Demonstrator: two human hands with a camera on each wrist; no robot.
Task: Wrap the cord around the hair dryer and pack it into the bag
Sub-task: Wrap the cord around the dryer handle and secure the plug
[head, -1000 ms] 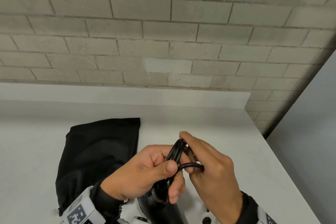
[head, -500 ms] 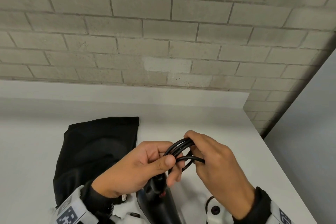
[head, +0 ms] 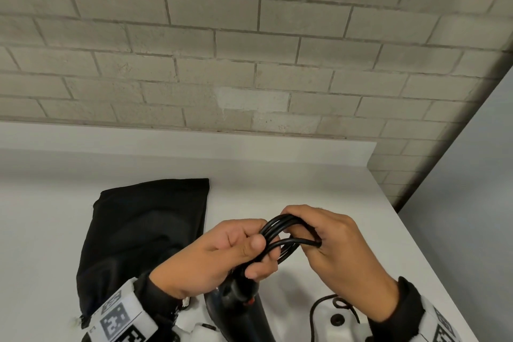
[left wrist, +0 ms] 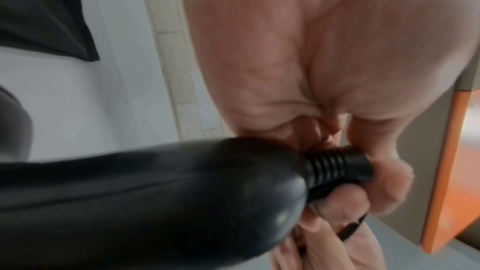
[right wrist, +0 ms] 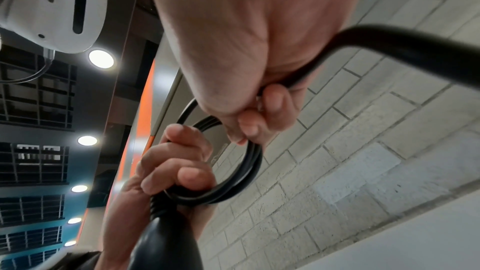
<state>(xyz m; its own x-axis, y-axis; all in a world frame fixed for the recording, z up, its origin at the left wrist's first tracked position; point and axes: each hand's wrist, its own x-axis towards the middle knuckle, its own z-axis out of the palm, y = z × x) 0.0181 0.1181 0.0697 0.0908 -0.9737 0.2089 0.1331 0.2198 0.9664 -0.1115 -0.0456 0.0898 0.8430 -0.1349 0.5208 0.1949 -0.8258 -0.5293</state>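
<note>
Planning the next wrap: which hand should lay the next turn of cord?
The right hand, probably. It pinches the cord at the loops' far end, free to guide it. The left hand grips the gathered loops at the hair dryer handle's end, anchoring them.

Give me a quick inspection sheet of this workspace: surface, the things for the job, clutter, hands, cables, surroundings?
Surface: white table, set against the wall.
Job's things: black hair dryer held above the table near the front edge; black bag lying flat on the table to the left.
Clutter: nothing seen.
Hands: left hand grips the cord loops where they meet the dryer's handle; right hand pinches the far end of the loops.
Cables: black cord gathered in several loops between both hands; a loose stretch trails low on the right.
Surroundings: grey brick wall; ceiling lights and an orange panel in the right wrist view.
</note>
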